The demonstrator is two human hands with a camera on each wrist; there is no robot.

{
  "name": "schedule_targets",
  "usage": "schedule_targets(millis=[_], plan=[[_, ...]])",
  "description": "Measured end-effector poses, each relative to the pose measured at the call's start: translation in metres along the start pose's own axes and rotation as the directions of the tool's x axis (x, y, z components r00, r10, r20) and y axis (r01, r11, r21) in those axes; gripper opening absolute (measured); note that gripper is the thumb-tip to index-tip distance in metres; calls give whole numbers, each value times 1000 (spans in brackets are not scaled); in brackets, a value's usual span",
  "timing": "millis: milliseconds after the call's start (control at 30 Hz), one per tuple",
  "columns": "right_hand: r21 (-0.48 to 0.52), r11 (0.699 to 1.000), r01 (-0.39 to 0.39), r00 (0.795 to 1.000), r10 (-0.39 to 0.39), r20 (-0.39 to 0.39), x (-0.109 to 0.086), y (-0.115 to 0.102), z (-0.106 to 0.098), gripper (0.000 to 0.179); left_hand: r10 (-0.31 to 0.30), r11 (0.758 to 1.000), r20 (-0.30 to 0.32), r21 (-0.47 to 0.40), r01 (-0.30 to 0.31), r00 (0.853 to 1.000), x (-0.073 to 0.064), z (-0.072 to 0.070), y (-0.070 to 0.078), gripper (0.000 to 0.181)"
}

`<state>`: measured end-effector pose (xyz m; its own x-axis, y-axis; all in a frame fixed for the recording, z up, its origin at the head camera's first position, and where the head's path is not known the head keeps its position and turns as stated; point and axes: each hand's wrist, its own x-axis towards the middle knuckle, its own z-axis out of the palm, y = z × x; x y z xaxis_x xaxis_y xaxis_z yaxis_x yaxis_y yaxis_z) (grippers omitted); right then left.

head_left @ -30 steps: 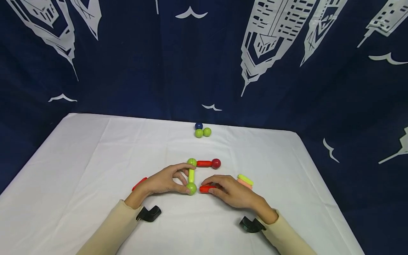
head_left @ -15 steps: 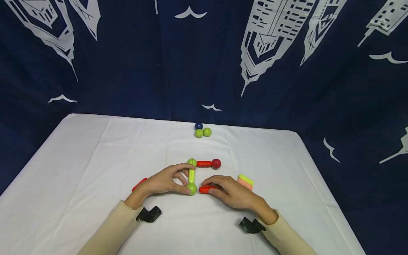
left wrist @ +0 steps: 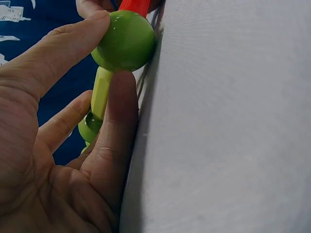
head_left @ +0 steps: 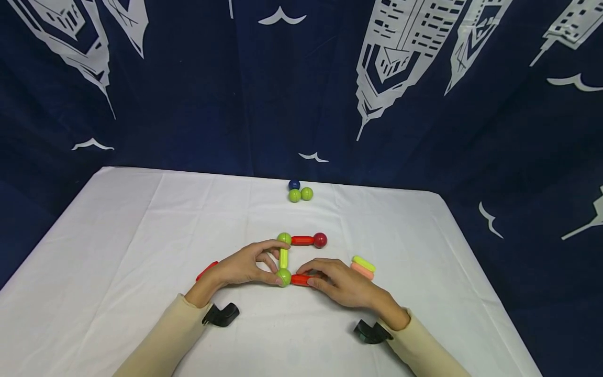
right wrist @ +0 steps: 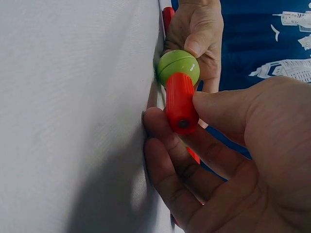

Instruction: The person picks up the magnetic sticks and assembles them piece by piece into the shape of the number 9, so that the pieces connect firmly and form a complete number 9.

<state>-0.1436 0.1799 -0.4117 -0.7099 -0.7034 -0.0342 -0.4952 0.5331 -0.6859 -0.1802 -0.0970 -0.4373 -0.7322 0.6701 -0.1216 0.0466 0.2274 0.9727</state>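
My left hand (head_left: 249,264) holds a small frame of balls and rods, its thumb on the near green ball (head_left: 283,277) and a fingertip by the far green ball (head_left: 284,239). Between those balls runs a yellow rod (head_left: 283,258). From the far ball a red rod (head_left: 302,240) leads to a dark red ball (head_left: 320,240). My right hand (head_left: 341,283) pinches a second red rod (right wrist: 181,104) between thumb and fingers. One end of that rod meets the near green ball; its free end shows a small round metal dot in the right wrist view.
Farther back on the white-covered table (head_left: 179,209) sit a blue ball (head_left: 294,185) and two green balls (head_left: 301,194). A yellow rod (head_left: 364,263) and an orange rod (head_left: 362,270) lie beyond my right hand. Another red rod (head_left: 206,270) shows beside my left wrist.
My right hand has brought its red rod slightly left, closing the gap to the near green ball, where the two now meet. My left hand has stayed in place on the frame.
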Motion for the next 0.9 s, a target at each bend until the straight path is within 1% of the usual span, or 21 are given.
schedule_targets(millis=[133, 200, 267, 333, 400, 467, 500, 533, 600, 733, 833, 900], plan=[[19, 1000, -1, 1000, 1, -5, 0, 1, 0, 26, 11, 1000, 19, 23, -11, 1000, 0, 0, 2, 68], [29, 1000, -3, 1000, 3, -7, 0, 2, 0, 27, 9, 997, 33, 78, -12, 999, -1, 1, 3, 62], [32, 999, -5, 1000, 5, -10, 0, 2, 0, 28, 12, 987, 50, 159, -20, 999, -2, 4, 7, 54], [33, 999, -7, 1000, 8, -10, 0, 2, 0, 29, 20, 965, 57, 259, -34, 998, -3, 8, 9, 44], [26, 1000, -3, 1000, 3, -14, 0, 2, -1, 29, 39, 937, 59, 345, -57, 997, -4, 12, 11, 37], [20, 1000, -1, 1000, 1, -17, 0, 1, -3, 29, 50, 913, 48, 403, -65, 998, -5, 15, 11, 34], [17, 1000, 0, 1000, 1, -19, 0, 1, -5, 29, 55, 905, 43, 420, -68, 998, -5, 15, 11, 33], [13, 1000, 3, 1000, -3, -23, 0, 1, -7, 29, 57, 900, 38, 430, -68, 998, -5, 16, 10, 32], [-1, 1000, 10, 999, -10, -34, 0, 2, -13, 28, 51, 898, 31, 436, -59, 998, -5, 15, 9, 32], [-37, 999, 28, 996, -31, -82, 1, 6, -30, 27, 38, 903, 33, 427, -49, 999, -3, 14, 8, 32], [-57, 998, 23, 992, -30, -126, 7, 12, -44, 27, 38, 905, 40, 423, -51, 998, -2, 14, 7, 32], [-66, 998, 10, 988, -20, -153, 16, 17, -54, 26, 39, 905, 44, 423, -54, 998, -3, 13, 7, 32]])
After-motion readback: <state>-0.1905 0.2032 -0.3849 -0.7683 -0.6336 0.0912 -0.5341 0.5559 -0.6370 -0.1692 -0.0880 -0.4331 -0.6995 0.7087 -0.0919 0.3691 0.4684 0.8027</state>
